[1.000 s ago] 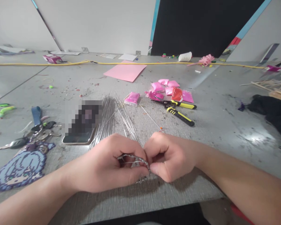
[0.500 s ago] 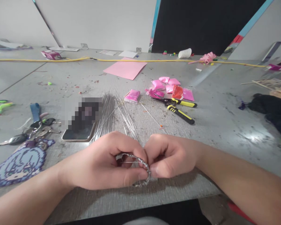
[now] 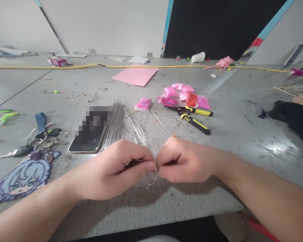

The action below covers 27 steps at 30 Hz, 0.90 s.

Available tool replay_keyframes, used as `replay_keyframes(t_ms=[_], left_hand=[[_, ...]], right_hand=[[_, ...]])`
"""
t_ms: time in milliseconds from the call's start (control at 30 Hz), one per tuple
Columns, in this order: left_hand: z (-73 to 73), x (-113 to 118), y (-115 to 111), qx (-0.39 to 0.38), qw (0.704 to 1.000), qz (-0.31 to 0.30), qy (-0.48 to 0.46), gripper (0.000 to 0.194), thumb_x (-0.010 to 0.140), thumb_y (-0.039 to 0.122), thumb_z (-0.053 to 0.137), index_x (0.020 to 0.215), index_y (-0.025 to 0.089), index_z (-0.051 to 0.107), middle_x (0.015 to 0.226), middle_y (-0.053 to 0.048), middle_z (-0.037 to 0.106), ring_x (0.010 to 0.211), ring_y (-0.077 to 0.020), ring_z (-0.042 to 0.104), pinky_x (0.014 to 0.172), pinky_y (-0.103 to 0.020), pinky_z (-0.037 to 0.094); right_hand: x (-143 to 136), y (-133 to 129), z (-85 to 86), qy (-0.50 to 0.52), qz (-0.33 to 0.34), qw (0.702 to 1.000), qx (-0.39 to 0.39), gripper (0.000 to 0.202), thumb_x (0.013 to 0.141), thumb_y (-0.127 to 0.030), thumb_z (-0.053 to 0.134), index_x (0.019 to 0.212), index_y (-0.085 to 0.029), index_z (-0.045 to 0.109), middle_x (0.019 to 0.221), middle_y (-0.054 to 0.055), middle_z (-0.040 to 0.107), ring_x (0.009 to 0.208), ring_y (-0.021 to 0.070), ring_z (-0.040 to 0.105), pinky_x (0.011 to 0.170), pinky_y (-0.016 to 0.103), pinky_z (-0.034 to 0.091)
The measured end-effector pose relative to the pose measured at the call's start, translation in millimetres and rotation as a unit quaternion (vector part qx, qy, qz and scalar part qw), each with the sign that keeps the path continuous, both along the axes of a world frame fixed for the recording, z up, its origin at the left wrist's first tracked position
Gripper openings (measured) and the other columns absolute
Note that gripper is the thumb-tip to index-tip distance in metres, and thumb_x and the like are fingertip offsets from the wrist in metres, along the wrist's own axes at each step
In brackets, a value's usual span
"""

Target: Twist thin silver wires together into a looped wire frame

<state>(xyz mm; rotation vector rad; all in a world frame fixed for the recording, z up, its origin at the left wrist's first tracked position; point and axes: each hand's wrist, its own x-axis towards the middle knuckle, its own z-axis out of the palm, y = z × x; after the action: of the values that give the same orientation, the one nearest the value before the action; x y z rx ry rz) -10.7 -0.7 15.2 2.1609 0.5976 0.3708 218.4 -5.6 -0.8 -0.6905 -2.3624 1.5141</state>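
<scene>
Between thumb and fingers, my left hand (image 3: 121,169) pinches a ring of twisted silver wire (image 3: 148,185), whose lower curve shows beneath the thumb. My right hand (image 3: 183,161) is closed in a pinch at the ring's right side, its fingertips almost meeting the left ones. What exactly the right fingertips grip is too small to see clearly; it appears to be the wire there. Just beyond the hands lie a thick bundle of straight wires (image 3: 116,122) and a few looser wires (image 3: 137,126). Pliers with yellow-and-black handles (image 3: 194,122) rest open on the table past my right hand.
A phone (image 3: 87,143) lies left of the wires, near keys (image 3: 44,143) and a pixel-patterned charm (image 3: 25,178). Pink packets (image 3: 170,92) and a red one (image 3: 192,99) sit behind the pliers. A yellow cord (image 3: 131,66) crosses the back, over pink paper (image 3: 136,75); dark cloth (image 3: 293,117) lies right.
The wire ring has tilted flatter and sunk lower behind my left hand. My right hand has risen slightly, and its thumb and fingers have drawn closer together.
</scene>
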Motion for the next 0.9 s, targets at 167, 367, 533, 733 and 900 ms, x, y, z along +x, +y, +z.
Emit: replay_keyframes(t_ms=[167,367,533,733,900], left_hand=[[-4.0,4,3,-0.015,0.998,0.040,0.049,0.025,0.099,0.027,0.046,0.080,0.017,0.059,0.063,0.004,0.054,0.056,-0.0081,0.047,0.051,-0.018,0.037],[-14.2,9,9,0.021,0.988,0.106,0.111,0.031,0.100,0.035,0.042,0.083,0.017,0.060,0.064,0.002,0.054,0.055,-0.0100,0.047,0.049,-0.020,0.036],[-6.6,6,11,-0.072,0.987,0.111,0.088,0.032,0.099,0.041,0.045,0.087,0.017,0.062,0.062,0.004,0.048,0.054,-0.0091,0.045,0.047,-0.019,0.036],[-1.5,1,9,-0.131,0.989,0.054,-0.029,0.019,0.096,0.030,0.052,0.088,0.016,0.062,0.060,0.006,0.045,0.050,-0.0057,0.036,0.045,-0.016,0.032],[-1.4,0,8,-0.126,0.991,0.020,-0.050,0.014,0.094,0.024,0.055,0.086,0.015,0.063,0.062,0.006,0.045,0.053,-0.0054,0.036,0.045,-0.016,0.031]], right_hand=[[0,-4,4.9,-0.092,-0.074,0.987,0.109,0.030,0.086,-0.015,0.054,0.059,-0.016,0.041,0.054,-0.007,0.032,0.051,0.0057,0.028,0.049,0.023,0.023],[-10,-10,-1.7,-0.161,-0.206,0.941,0.214,0.031,0.084,-0.020,0.053,0.056,-0.017,0.042,0.050,-0.005,0.036,0.048,0.0071,0.030,0.051,0.028,0.020],[-4,-3,0.9,-0.089,-0.174,0.967,0.165,0.032,0.084,-0.019,0.054,0.056,-0.017,0.039,0.052,-0.007,0.032,0.051,0.0067,0.029,0.050,0.024,0.023],[2,5,-4.7,0.029,-0.083,0.994,-0.061,0.032,0.092,-0.036,0.055,0.068,-0.017,0.052,0.056,-0.007,0.037,0.051,0.0071,0.034,0.047,0.022,0.027],[1,5,-7.9,0.074,-0.047,0.992,-0.088,0.031,0.092,-0.036,0.060,0.070,-0.015,0.058,0.055,-0.007,0.037,0.051,0.0065,0.033,0.047,0.021,0.026]])
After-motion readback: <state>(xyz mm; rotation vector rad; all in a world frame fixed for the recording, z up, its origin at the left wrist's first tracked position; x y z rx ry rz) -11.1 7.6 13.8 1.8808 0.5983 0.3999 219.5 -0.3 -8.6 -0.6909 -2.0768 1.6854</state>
